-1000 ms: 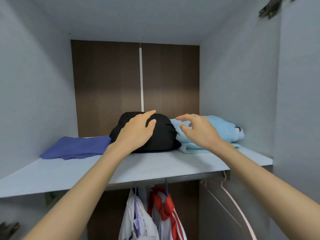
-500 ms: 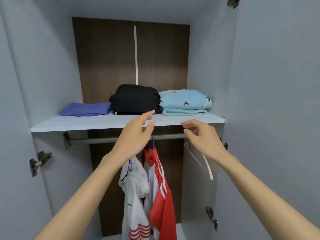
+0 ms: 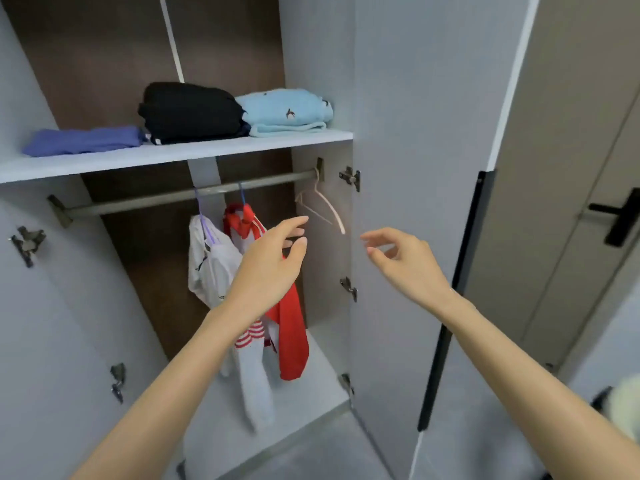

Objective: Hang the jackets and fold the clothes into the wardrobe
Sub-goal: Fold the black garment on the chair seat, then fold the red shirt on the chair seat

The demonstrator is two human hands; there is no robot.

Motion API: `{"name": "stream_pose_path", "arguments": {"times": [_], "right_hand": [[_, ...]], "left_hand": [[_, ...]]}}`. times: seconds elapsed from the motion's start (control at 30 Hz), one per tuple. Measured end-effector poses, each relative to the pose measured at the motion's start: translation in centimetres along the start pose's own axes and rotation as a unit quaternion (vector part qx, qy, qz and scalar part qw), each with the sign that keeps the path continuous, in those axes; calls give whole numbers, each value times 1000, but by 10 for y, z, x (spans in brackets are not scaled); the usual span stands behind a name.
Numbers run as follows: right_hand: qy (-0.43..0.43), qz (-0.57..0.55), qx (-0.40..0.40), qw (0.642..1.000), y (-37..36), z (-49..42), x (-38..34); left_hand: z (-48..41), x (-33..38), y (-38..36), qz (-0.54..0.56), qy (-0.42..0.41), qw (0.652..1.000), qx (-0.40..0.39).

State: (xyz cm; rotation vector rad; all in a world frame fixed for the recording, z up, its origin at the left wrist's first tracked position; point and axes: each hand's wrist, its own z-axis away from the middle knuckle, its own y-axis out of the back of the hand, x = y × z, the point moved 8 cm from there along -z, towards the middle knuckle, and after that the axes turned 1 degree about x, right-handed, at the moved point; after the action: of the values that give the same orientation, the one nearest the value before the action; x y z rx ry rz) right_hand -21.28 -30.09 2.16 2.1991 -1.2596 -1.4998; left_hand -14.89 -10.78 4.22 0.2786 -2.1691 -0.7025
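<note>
Your left hand (image 3: 272,268) hangs in the air in front of the open grey wardrobe (image 3: 317,46), fingers loosely spread and slightly bent, holding nothing. It overlaps the red jacket with white stripes (image 3: 291,327) in the view, but you cannot tell whether it touches the cloth. Your right hand (image 3: 408,265) is raised beside it, apart from it, in front of the open grey wardrobe door (image 3: 415,150). Its fingers are likewise relaxed and parted, with nothing in them.

On the pale grey upper shelf (image 3: 173,157) three folded garments lie in a row. A flat purple-blue piece (image 3: 83,142) is on the left and a thick black bundle (image 3: 190,112) sits just beside it in the middle. A light blue fleecy piece with small dark marks (image 3: 284,112) is on the right, pressed against the black one.

Under the shelf a grey metal rail (image 3: 145,202) runs across the wardrobe. Two jackets hang from it near the middle: a white jacket (image 3: 209,268) on a lilac hanger (image 3: 204,226), and the red one just to its right on a hanger with a blue hook (image 3: 242,195). A bare pale pink hanger (image 3: 327,209) hangs at the rail's right end, near the side wall. A long black handle (image 3: 443,323) runs down the door's edge.
</note>
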Motion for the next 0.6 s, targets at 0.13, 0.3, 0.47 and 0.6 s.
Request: {"name": "stream_pose_path", "arguments": {"times": [0.13, 0.3, 0.47, 0.6], "right_hand": [[-77, 27, 25, 996, 36, 98, 34], [-183, 67, 84, 977, 104, 222, 83], [-301, 102, 146, 937, 178, 338, 130], [-369, 128, 186, 902, 232, 427, 157]], "left_hand": [[61, 28, -52, 27, -15, 996, -82], [124, 81, -131, 62, -52, 979, -187], [182, 149, -225, 91, -102, 944, -300], [236, 214, -303, 112, -151, 903, -386]]}}
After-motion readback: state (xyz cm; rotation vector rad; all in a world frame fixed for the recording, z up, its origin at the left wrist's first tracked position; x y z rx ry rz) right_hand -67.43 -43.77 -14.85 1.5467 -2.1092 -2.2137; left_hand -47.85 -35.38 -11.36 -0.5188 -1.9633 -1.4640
